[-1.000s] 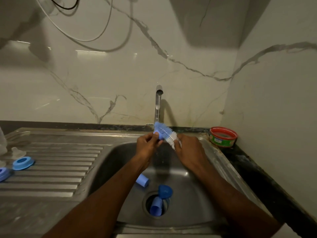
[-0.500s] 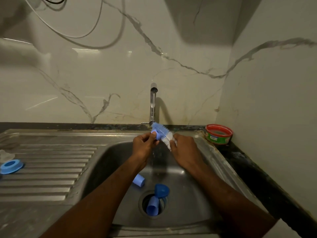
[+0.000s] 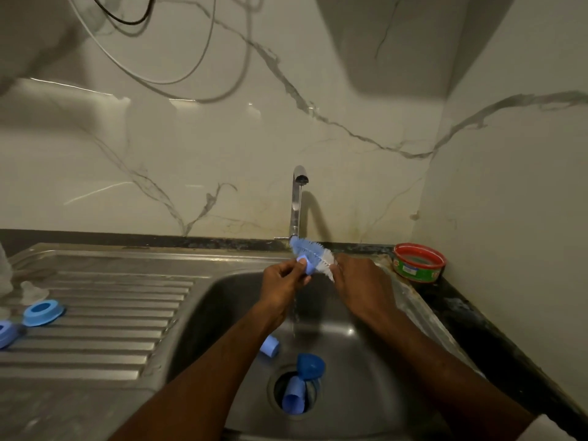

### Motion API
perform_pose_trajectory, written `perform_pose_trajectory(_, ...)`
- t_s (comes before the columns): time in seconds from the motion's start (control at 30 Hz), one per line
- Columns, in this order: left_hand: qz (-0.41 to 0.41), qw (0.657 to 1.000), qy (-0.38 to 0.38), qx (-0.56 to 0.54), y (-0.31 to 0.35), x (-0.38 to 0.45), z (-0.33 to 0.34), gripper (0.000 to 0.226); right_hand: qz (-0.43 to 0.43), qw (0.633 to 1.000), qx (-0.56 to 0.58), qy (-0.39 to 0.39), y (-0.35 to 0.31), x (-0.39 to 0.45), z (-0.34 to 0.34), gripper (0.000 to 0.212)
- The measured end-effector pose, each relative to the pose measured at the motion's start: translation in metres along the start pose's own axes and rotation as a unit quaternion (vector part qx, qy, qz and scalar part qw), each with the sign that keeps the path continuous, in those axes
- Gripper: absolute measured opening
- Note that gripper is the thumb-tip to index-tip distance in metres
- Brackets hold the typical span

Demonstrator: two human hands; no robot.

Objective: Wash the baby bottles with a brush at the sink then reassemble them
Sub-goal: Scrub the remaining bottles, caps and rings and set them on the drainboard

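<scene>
Scrubbing a small blue part (image 3: pixel 304 263) is the step in hand, we judge: our left hand (image 3: pixel 284 281) pinches it at the fingertips and holds it against the brush (image 3: pixel 313 253), just below the tap (image 3: pixel 298 198), so the thin stream of water falling past the hands can rinse what the bristles loosen. Our right hand (image 3: pixel 361 283) is curled round the brush's lower end; the handle itself is hidden in the fist. The bristle head angles up and left toward the foot of the tap, which lets the part be worked along it over the sink (image 3: pixel 375 351) and not over the surface.

Below the tap, other blue pieces wait in the basin: a cap (image 3: pixel 269 346) near our left forearm, a darker one (image 3: pixel 310 366) at the drain's edge and a tube-like piece (image 3: pixel 294 397) standing in the drain. Far left of the tap, on the drainboard, lie a clear teat (image 3: pixel 31 289) and two blue rings (image 3: pixel 43 311), apparently parked apart for reassembly.

Against the earlier frames, the hands and brush keep much the same pose under the tap; the part sits a touch lower on the bristles, and the view has swung left, bringing the teat and the second ring back in.
</scene>
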State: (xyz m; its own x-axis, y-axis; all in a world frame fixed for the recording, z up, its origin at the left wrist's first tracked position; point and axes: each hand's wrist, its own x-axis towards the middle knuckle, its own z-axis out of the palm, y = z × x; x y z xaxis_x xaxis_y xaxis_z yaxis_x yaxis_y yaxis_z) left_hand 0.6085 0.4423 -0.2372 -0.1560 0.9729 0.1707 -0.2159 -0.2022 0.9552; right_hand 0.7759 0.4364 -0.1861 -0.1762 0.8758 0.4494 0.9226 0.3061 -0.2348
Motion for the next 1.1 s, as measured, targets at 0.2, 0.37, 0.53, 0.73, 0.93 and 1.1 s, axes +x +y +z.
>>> perform_pose_trajectory(0.2,0.007,0.992,0.117,-0.047,0.001,0.01,-0.008,0.028,-0.011,1.0,-0.002,-0.021,0.003,-0.006,0.005,0.028)
perform_pose_trajectory(0.37,-0.029,0.996,-0.034,-0.077,0.001,-0.001,0.007,0.026,0.007,1.0,0.006,0.004,-0.006,-0.002,0.004,0.032)
perform_pose_trajectory(0.53,0.017,0.997,0.006,-0.071,0.007,-0.003,0.014,0.023,0.01,0.999,-0.011,0.042,-0.004,-0.004,0.002,0.028)
perform_pose_trajectory(0.73,-0.009,0.986,0.112,-0.124,0.008,0.006,-0.006,0.02,-0.025,0.999,0.019,0.01,0.0,-0.013,0.004,0.028)
perform_pose_trajectory(0.93,-0.009,0.993,-0.05,-0.104,0.004,-0.008,0.013,0.03,0.026,0.999,0.026,0.017,-0.005,-0.002,0.006,0.031)
perform_pose_trajectory(1.1,0.033,0.999,0.027,-0.014,0.004,-0.002,0.008,0.025,0.034,0.998,0.047,-0.001,0.002,-0.012,0.005,0.031)
